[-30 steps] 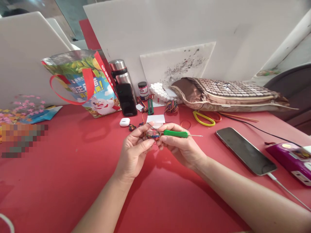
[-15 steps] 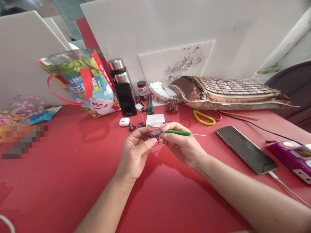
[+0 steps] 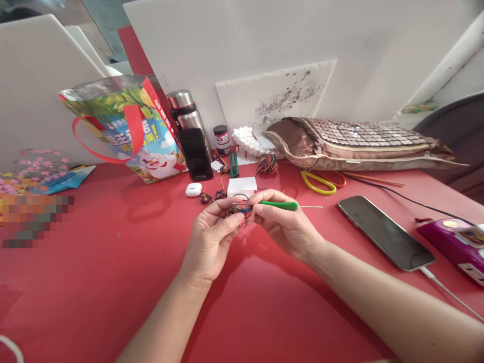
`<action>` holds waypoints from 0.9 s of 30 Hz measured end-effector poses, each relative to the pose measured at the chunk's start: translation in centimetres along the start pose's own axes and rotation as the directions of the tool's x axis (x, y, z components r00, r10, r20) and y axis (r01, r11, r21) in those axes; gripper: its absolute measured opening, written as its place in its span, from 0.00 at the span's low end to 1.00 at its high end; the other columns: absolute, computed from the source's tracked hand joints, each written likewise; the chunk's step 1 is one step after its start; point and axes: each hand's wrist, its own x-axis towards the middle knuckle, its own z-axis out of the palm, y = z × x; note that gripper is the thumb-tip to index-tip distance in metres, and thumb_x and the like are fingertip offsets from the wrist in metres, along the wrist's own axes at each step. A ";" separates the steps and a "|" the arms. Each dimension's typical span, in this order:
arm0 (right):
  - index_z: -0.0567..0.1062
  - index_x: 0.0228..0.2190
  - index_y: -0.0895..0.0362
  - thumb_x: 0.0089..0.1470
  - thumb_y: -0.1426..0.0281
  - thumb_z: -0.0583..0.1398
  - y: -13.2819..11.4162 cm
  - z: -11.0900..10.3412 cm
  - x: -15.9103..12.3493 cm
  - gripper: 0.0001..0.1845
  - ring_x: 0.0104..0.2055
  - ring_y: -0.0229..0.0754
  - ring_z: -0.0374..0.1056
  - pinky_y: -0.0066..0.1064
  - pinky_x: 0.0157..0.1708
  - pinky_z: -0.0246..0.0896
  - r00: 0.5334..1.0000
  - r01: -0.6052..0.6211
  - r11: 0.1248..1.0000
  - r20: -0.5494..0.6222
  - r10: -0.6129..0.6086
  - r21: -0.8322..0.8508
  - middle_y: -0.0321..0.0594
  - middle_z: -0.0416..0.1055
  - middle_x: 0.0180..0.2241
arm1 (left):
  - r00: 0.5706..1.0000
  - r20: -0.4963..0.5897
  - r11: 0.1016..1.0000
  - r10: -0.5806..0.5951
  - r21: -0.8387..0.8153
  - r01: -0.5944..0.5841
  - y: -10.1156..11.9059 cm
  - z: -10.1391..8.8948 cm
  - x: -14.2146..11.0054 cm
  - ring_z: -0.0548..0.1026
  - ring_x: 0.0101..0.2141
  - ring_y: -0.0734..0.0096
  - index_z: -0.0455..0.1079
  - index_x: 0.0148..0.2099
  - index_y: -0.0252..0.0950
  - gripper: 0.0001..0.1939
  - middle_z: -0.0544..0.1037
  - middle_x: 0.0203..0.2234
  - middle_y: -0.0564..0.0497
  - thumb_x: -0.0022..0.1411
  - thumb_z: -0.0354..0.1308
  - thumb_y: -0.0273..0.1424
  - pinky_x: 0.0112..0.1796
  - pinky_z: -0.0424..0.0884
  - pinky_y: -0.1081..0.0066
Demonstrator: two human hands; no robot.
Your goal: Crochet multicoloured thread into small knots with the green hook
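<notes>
A small multicoloured crochet piece (image 3: 239,210) is pinched between the thumb and fingers of my left hand (image 3: 212,237). Closed around a green-handled crochet hook (image 3: 280,205) is my right hand (image 3: 289,229), its fingertips close to the crochet piece. The hook lies almost level; one thin metal end points left at the work and the other sticks out to the right. A dark loop of yarn (image 3: 241,195) arches above the piece. Fingers partly hide the work, so the exact stitch at the hook tip cannot be made out.
Behind my hands are a white box (image 3: 242,185), an earbud case (image 3: 193,189), a yarn ball (image 3: 266,164), a green cutter (image 3: 234,165), a propped phone (image 3: 195,156) and yellow-handled scissors (image 3: 318,182). At right lies a charging phone (image 3: 385,232). A printed bag (image 3: 151,136) stands left.
The yarn loop above the crochet piece stands up larger and darker than before. The hook has shifted slightly to the right; both hands keep nearly the same place.
</notes>
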 end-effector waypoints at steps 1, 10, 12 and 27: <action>0.85 0.32 0.55 0.50 0.67 0.75 -0.1 0.0 0.0 0.08 0.31 0.39 0.76 0.36 0.40 0.72 1.000 0.009 1.000 0.003 -0.009 -0.017 0.37 0.80 0.27 | 1.000 -0.004 1.000 0.005 0.006 -0.005 0.0 0.0 0.0 0.76 0.27 0.79 0.86 0.38 0.36 0.15 0.86 0.33 0.48 0.44 0.80 0.27 0.28 0.71 0.81; 0.85 0.33 0.53 0.45 0.66 0.77 -0.4 0.2 0.0 0.12 0.31 0.39 0.75 0.35 0.38 0.72 1.000 -0.013 1.000 -0.011 0.013 -0.019 0.36 0.81 0.29 | 1.000 -0.004 1.000 -0.018 0.016 0.018 0.2 -0.1 0.0 0.79 0.32 0.72 0.86 0.37 0.35 0.15 0.86 0.34 0.45 0.44 0.78 0.26 0.29 0.71 0.78; 0.85 0.31 0.54 0.44 0.68 0.78 -0.3 0.3 0.0 0.11 0.31 0.38 0.74 0.34 0.37 0.72 1.000 -0.005 0.999 -0.021 0.004 -0.033 0.36 0.81 0.31 | 1.000 -0.027 1.000 -0.006 0.024 0.007 0.2 0.1 0.0 0.76 0.29 0.75 0.86 0.37 0.35 0.15 0.86 0.34 0.46 0.43 0.78 0.26 0.28 0.70 0.78; 0.82 0.27 0.55 0.43 0.71 0.78 0.0 0.2 0.3 0.10 0.29 0.35 0.71 0.30 0.34 0.69 0.998 -0.022 0.999 -0.054 0.024 0.047 0.34 0.78 0.27 | 0.982 -0.005 0.982 -0.189 -0.020 0.188 0.6 0.2 -0.3 0.64 0.21 0.85 0.82 0.32 0.30 0.12 0.80 0.25 0.49 0.42 0.78 0.26 0.20 0.61 0.83</action>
